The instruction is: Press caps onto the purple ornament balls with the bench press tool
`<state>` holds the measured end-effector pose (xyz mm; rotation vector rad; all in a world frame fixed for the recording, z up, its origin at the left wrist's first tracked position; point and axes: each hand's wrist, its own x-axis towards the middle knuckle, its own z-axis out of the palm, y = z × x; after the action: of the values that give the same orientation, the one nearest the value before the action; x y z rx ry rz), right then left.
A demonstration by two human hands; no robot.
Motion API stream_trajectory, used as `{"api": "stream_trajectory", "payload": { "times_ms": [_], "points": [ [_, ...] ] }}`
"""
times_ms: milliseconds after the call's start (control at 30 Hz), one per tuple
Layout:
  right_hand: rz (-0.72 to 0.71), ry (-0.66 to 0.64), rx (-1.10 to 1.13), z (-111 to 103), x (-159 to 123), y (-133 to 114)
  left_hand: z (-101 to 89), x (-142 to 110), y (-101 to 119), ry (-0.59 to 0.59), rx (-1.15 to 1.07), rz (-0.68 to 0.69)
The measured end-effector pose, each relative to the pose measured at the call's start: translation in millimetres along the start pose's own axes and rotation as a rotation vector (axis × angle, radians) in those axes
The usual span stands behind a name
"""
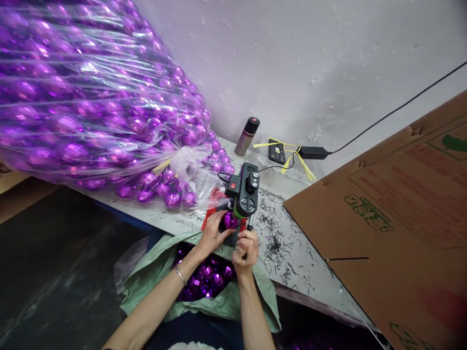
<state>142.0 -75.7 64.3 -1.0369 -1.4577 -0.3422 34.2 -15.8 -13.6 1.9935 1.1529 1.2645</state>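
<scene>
A purple, glossy, faceted ball (229,220) is held at seven o'clock of the black machine (248,192), close to its green band (237,214). A red switch (232,185) is noted at nine o'clock; the lever (250,222), at six, is gripped.

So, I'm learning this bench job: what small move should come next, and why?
Probably a gentle pull on the lever with the right hand, while the left hand steadies the purple ball: the ball is held at the near end of the black machine, and the right hand is closed around the lever.
</scene>
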Motion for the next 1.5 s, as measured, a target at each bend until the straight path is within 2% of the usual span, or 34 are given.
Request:
{"api": "stream_trajectory", "payload": {
  "times_ms": [167,333,467,600,733,833,900,1000,1067,1167,1300,1400,1500],
  "points": [
    [0.226,0.057,0.045,-6,34,-20,-0.5,-1,0,-0.003,-0.031,0.008],
    [0.322,0.072,0.059,-8,63,-36,-2.2,1,1,-0.024,-0.089,-0.063],
    [0.352,0.046,0.090,-11,75,-39,-7.8,-2,4,-0.031,-0.152,-0.149],
    [0.347,0.033,0.115,-12,77,-39,-18.1,-15,8,0.031,-0.178,-0.181],
    [0.334,0.052,0.123,-10,72,-38,-33.5,-26,13,0.078,-0.129,-0.130],
    [0.325,0.052,0.112,-10,69,-38,-49.3,-34,19,0.079,-0.032,-0.037],
    [0.318,0.044,0.107,-10,67,-38,-59.6,-43,25,-0.020,0.028,0.105],
    [0.306,0.028,0.104,-11,65,-37,-67.2,-69,30,-0.304,0.122,0.326],
    [0.292,0.024,0.105,-11,63,-36,-64.3,-90,28,-0.479,0.212,0.363],
    [0.278,0.026,0.101,-11,60,-35,-50.5,-115,11,-0.620,0.325,0.270],
    [0.267,0.011,0.091,-13,57,-33,-29.1,-127,-28,-0.630,0.334,0.064],
    [0.249,-0.008,0.086,-14,55,-31,-15.6,-128,-55,-0.584,0.315,-0.081],
    [0.249,-0.006,0.088,-14,54,-31,-1.8,-120,-68,-0.390,0.200,-0.166]
  ]
}}
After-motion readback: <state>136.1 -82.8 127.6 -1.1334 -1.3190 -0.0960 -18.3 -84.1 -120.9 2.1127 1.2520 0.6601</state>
